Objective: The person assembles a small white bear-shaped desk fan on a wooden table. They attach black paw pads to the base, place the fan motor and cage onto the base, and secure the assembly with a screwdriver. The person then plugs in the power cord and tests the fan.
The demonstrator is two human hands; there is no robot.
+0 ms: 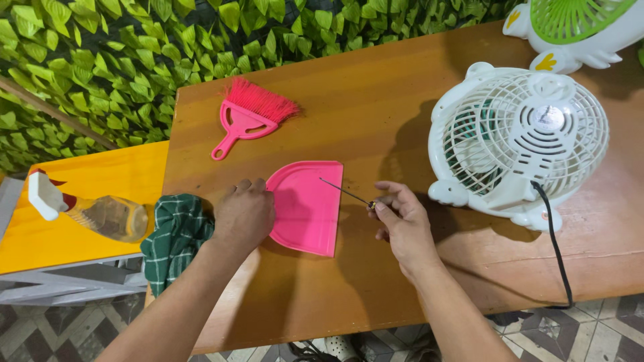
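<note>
1. Pinching a thin metal rod (343,192), the right hand (402,224) is closed on its near end.
2. Pink dustpan (308,214): lying under the rod's tip, edge touched by the curled left hand (245,214).
3. White fan (520,144): stood just right of the grip.

Both forearms bare, entered from bottom edge, angled up & slightly inward. L hand (243,216) palm-down, fingers curled under into loose fist, knuckles up, wrist straight. R hand (402,224) palm-down, tilted left, thumb & forefinger pinched together at tips, other fingers loosely bent beneath. R wrist slightly flexed, forearm ran diag. from lower right. Hands near each other, not touching, L a bit higher than R.
</note>
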